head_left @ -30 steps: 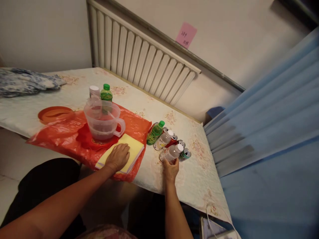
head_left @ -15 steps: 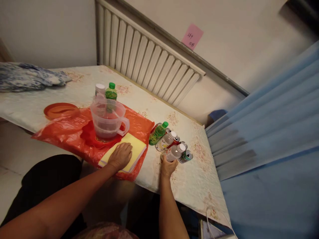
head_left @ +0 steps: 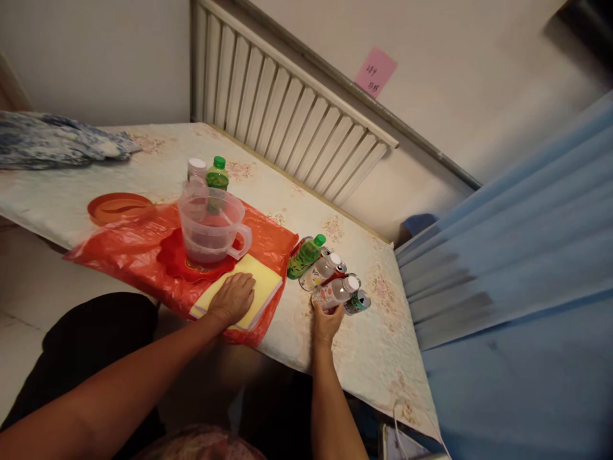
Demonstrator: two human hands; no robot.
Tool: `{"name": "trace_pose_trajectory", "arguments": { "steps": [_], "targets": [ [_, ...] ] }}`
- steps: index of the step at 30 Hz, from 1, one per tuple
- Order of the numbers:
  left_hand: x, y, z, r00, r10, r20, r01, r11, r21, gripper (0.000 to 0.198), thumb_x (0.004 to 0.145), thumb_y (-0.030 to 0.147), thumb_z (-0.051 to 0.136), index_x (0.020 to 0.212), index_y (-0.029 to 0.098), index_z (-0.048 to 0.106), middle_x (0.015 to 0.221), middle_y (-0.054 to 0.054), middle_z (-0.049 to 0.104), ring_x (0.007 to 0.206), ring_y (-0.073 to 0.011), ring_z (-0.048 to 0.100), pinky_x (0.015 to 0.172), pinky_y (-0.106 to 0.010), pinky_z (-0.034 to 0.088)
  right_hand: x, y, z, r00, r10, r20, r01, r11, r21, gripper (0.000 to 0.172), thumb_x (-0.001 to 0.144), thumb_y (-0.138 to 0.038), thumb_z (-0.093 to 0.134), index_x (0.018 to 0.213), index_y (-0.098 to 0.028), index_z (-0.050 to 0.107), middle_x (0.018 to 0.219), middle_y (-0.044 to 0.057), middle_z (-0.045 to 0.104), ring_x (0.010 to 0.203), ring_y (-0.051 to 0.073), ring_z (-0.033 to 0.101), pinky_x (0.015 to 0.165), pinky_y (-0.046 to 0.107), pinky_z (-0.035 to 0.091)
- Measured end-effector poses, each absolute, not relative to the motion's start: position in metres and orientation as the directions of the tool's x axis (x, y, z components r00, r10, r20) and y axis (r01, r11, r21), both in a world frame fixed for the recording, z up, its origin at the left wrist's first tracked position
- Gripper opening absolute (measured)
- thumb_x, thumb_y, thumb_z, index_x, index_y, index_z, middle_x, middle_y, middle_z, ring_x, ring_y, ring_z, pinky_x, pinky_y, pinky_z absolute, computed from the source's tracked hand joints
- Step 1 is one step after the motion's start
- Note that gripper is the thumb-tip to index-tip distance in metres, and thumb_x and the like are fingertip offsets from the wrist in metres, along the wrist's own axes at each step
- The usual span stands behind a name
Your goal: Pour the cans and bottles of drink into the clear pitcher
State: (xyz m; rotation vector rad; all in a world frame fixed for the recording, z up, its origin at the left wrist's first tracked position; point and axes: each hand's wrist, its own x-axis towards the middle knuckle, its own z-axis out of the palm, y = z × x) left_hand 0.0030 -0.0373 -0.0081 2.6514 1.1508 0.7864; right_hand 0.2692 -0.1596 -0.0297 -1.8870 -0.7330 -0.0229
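Note:
My left hand (head_left: 234, 299) lies flat, palm down, on a yellow-covered notebook (head_left: 264, 281). My right hand (head_left: 328, 322) is at the near side of a clear bottle with a white cap (head_left: 335, 291); thumb and fingers are spread apart around its lower part, and whether they still touch it is hard to tell. Beside that bottle stand another white-capped bottle (head_left: 318, 271) and a green bottle (head_left: 304, 257). Several drink cans stand close behind them, partly hidden, among them a green can (head_left: 358, 302).
A clear plastic measuring jug (head_left: 211, 233) sits on a scalloped red dish (head_left: 172, 262), over a red plastic bag (head_left: 129, 243). Two bottles stand behind the jug. An orange lid (head_left: 117, 207) and a patterned cloth (head_left: 62, 144) lie left. A blue curtain (head_left: 517, 287) hangs right.
My right hand has loosened and drawn back slightly toward me from the white-capped bottle, so more of its label shows. My left hand stays on the notebook.

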Motion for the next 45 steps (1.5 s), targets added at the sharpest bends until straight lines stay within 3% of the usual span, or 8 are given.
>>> {"name": "trace_pose_trajectory", "arguments": {
  "steps": [3,5,17,23,45],
  "targets": [
    [0.003,-0.037,-0.009,0.568,0.715,0.408,0.635,-0.695,0.336,0.024,0.090,0.018,0.045,0.105,0.016,0.064,0.119,-0.015,0.063,0.114,-0.0298,0.054,0.100,-0.046,0.041,0.266,-0.158,-0.029,0.875,0.344,0.340,0.455,-0.345,-0.821,0.055,0.066,-0.043,0.073,0.110,-0.015,0.057,0.109,0.016,0.062,0.098,0.028,0.057,0.085,0.037,0.047],
    [0.003,-0.037,-0.010,0.569,0.712,0.412,0.635,-0.699,0.329,0.024,0.090,0.019,0.045,0.105,0.016,0.064,0.119,-0.015,0.063,0.114,-0.0300,0.054,0.100,-0.046,0.041,0.266,-0.156,-0.028,0.883,0.326,0.337,0.447,-0.369,-0.815,0.050,0.064,-0.042,0.075,0.104,-0.016,0.059,0.107,0.016,0.062,0.095,0.028,0.057,0.084,0.037,0.048],
    [0.003,-0.036,-0.011,0.575,0.687,0.444,0.640,-0.716,0.279,0.021,0.090,0.019,0.048,0.103,0.016,0.064,0.118,-0.014,0.064,0.113,-0.0294,0.055,0.099,-0.045,0.043,0.285,-0.157,-0.040,0.851,0.445,0.280,0.385,-0.164,-0.908,0.063,0.068,-0.040,0.063,0.125,-0.014,0.052,0.117,0.014,0.068,0.102,0.025,0.067,0.087,0.035,0.053],
    [0.004,-0.036,-0.011,0.581,0.683,0.443,0.652,-0.716,0.249,0.021,0.091,0.020,0.048,0.104,0.015,0.064,0.118,-0.014,0.064,0.114,-0.0293,0.055,0.099,-0.044,0.043,0.291,-0.158,-0.040,0.822,0.492,0.287,0.373,-0.083,-0.924,0.058,0.069,-0.039,0.061,0.121,-0.013,0.055,0.117,0.015,0.069,0.103,0.024,0.068,0.089,0.035,0.053],
    [0.003,-0.038,-0.006,0.580,0.691,0.431,0.636,-0.715,0.289,0.022,0.090,0.017,0.047,0.103,0.016,0.064,0.114,-0.015,0.065,0.111,-0.0294,0.056,0.097,-0.046,0.044,0.304,-0.159,-0.040,0.824,0.442,0.353,0.475,-0.202,-0.856,0.059,0.069,-0.040,0.063,0.118,-0.007,0.065,0.110,0.019,0.071,0.093,0.028,0.067,0.089,0.040,0.051]
  ]
}}
